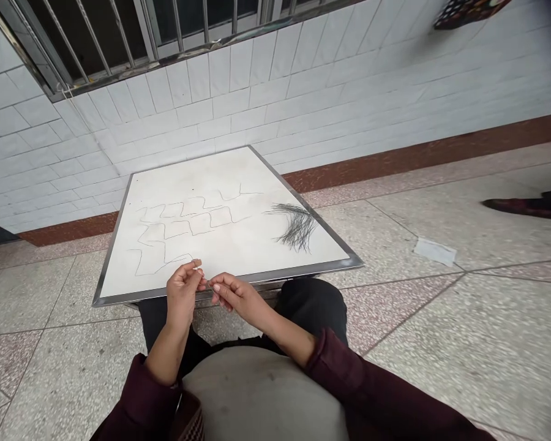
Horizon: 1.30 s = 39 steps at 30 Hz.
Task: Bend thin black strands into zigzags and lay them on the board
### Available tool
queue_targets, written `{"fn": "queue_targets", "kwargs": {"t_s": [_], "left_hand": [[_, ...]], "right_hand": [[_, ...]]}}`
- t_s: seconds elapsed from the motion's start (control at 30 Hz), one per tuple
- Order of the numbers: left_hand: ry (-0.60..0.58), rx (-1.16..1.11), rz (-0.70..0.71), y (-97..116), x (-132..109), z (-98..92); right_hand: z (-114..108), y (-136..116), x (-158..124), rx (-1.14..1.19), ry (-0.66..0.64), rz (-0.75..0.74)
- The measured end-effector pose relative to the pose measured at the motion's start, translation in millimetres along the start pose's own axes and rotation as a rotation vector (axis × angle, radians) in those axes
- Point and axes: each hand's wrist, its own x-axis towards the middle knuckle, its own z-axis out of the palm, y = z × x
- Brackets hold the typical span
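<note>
Over the near edge of a white table [220, 245] with a metal rim, my left hand [182, 291] pinches a thin dark wire, with thumb and fingers pressed together. Beside it on the right, my right hand [234, 295] grips the same wire between thumb and forefinger; the fingertips of both hands nearly touch. A bent wire chain [191, 226] of zigzag steps lies across the tabletop, and its near end runs up to my left hand. A loose pile of short dark wires [297, 228] rests near the table's right edge.
Behind the table stands a white tiled wall [239, 104] with a barred window [119, 37]. On the floor to the right lies a pale sheet [434, 251]. Further right, a person's dark shoe [526, 207] shows. My knees are under the table's near edge.
</note>
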Motion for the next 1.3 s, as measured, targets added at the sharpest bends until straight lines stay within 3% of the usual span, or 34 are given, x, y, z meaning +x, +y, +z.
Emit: {"fn": "queue_targets", "kwargs": {"t_s": [0.2, 0.33, 0.63, 0.8, 1.1, 1.3], "left_hand": [[0.002, 0.005, 0.003, 0, -1, 1.6], [0.001, 0.024, 0.001, 3, -2, 1.3], [0.009, -0.002, -0.071, 3, 0, -1.3], [0.009, -0.023, -0.11, 5, -1, -1.0], [0.009, -0.01, -0.1, 3, -1, -0.9], [-0.017, 0.032, -0.047, 1, -2, -2.7]], "right_hand": [[5, 5, 1, -0.035, 0.093, -0.077], [4, 9, 1, -0.023, 0.086, -0.088], [-7, 0, 3, 0.228, -0.012, 0.154], [-7, 1, 2, 0.331, -0.036, 0.191], [-2, 7, 1, 0.047, 0.015, -0.053], [-1, 8, 0, -0.053, 0.068, -0.044]]}}
